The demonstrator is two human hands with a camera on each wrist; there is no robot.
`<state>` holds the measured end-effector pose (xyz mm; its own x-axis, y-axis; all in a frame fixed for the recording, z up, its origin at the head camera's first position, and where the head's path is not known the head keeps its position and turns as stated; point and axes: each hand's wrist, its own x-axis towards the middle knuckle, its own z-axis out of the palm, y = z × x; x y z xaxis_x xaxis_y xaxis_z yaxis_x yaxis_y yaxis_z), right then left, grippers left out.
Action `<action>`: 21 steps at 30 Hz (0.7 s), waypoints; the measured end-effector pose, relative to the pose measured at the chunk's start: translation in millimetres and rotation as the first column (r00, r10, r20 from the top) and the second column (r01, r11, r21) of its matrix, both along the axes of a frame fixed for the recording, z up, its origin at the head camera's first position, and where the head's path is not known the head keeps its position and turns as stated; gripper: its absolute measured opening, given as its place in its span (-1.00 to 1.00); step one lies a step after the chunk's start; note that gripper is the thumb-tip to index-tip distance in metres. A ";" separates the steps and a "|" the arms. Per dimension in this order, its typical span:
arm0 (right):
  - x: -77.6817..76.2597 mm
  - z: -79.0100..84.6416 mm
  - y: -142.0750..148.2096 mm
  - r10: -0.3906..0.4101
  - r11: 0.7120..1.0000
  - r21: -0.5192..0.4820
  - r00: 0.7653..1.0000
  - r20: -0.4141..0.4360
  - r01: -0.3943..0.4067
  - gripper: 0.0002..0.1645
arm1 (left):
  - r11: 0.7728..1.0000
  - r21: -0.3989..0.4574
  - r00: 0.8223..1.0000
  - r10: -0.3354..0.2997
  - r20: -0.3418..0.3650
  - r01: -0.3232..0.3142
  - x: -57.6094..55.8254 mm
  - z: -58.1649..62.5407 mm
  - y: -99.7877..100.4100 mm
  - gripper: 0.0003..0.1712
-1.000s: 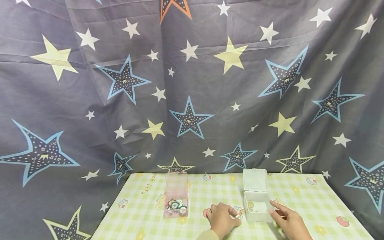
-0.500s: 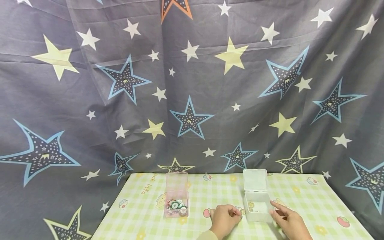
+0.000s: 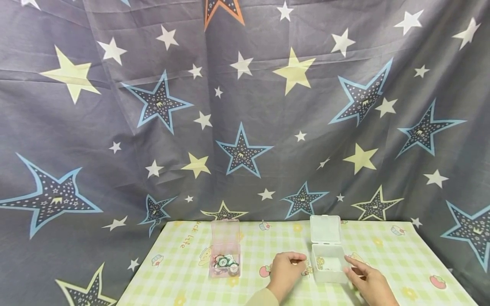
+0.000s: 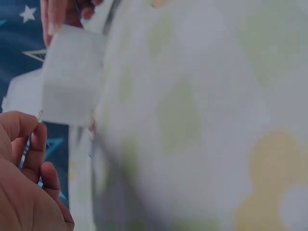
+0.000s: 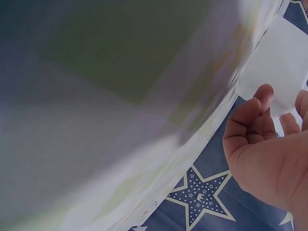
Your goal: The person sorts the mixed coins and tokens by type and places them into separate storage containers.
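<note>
A white box (image 3: 330, 275) with its lid (image 3: 325, 229) raised stands on the right half of the table. Small yellowish pieces (image 3: 320, 262) lie in its left side. To the left of this box, my left hand (image 3: 285, 272) pinches a tiny shiny piece (image 4: 40, 115) between thumb and index finger, above the tabletop. Its kind is too small to tell. My right hand (image 3: 369, 280) rests its fingertips against the box's right wall, fingers loosely bent. In the right wrist view, that hand (image 5: 264, 139) is beside the white wall.
A pink clear box (image 3: 225, 274) with its lid up stands to the left, holding several round green, white and red pieces (image 3: 226, 262). A checked green-and-white cloth (image 3: 160, 284) covers the table. A dark star-print curtain (image 3: 260, 102) hangs behind the table.
My left hand has risen slightly from the tabletop beside the white box, its fingertips coming together on the tiny piece. The right hand and both boxes have stayed in place.
</note>
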<state>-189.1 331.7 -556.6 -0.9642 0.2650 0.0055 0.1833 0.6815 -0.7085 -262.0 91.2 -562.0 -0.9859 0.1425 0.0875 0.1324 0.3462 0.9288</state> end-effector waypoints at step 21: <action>-1.0 -0.8 -0.7 -0.009 1.000 -0.021 1.000 0.010 0.009 -0.33 | 0.998 0.042 0.999 -0.040 -0.001 0.040 11.1 18.3 22.7 -0.80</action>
<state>-190.0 331.0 -557.4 -0.9619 0.2733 -0.0092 0.1959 0.6650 -0.7207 -250.8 113.9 -543.8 -0.9795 0.1781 0.0945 0.1457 0.3016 0.9422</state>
